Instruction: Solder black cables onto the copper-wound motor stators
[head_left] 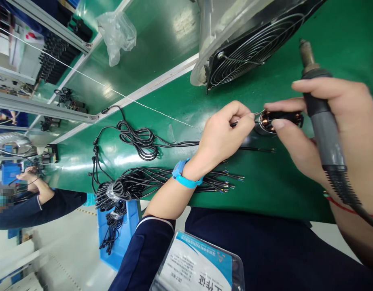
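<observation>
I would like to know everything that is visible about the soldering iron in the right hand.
The soldering iron has a dull, brownish, metal-looking front end, a dark collar, a smooth grey handle resembling plastic, and a ribbed black sleeve leading into a black cable. It lies tilted in the right hand, a finger crossing it near the collar. Its front end points away from the person, apparently touching nothing.

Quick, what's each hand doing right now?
Left hand: closed, pinching a thin dark cable.
Right hand: closed, gripping a soldering iron and pinching a copper-wound part.
</observation>
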`<act>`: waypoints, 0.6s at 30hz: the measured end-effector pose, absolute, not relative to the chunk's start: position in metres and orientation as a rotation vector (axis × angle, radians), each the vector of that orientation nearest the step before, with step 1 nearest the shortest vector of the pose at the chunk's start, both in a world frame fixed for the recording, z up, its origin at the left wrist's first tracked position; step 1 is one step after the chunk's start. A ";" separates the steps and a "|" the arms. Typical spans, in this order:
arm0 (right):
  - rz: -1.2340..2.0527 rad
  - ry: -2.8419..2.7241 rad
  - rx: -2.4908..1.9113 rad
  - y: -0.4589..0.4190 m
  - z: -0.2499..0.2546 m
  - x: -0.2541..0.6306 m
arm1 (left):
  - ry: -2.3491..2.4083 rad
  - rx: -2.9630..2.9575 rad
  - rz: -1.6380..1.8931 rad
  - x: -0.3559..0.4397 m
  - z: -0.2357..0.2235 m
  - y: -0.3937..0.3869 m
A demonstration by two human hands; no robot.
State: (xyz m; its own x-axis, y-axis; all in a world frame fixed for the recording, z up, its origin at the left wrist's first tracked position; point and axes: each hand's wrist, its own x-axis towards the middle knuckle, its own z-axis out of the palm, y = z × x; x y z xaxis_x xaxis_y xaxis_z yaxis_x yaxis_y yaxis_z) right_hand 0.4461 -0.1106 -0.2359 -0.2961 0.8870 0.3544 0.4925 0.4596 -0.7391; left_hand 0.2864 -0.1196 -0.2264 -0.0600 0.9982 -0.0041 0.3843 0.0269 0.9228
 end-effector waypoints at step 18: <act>0.727 -1.839 -0.958 -0.109 -0.247 0.439 | 1.373 1.931 1.067 0.276 -0.223 -0.130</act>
State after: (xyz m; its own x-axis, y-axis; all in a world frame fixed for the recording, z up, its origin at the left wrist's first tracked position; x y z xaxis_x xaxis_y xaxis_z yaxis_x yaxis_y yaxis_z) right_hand 0.4392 -0.1086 -0.2473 -0.2845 0.8470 0.4490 0.3109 0.5245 -0.7926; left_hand 0.2757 -0.1298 -0.2232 0.1690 0.9409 0.2936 0.5167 -0.3382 0.7865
